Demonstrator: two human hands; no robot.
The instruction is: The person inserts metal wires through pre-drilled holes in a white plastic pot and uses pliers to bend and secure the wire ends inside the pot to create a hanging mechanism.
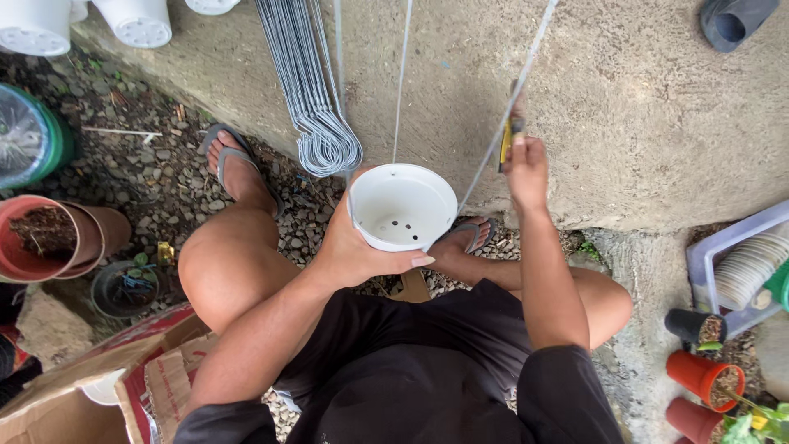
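My left hand (357,247) grips a white plastic pot (403,205) by its near rim, holding it in front of my knees. The pot is empty, with small drain holes in its bottom. Thin grey wires (400,90) rise from the pot's rim toward the top of the view. My right hand (526,168) is closed on a yellow-and-black handled tool (509,136), pressed against the right-hand wire (501,140) just above the pot. I am squatting in dark shorts and sandals.
A bundle of grey wire hangers (316,99) lies on the concrete slab (625,107) behind the pot. White pots (37,25) stand top left, red pots (41,238) left, a cardboard box (74,395) bottom left, orange pots (703,378) and stacked saucers (744,267) right.
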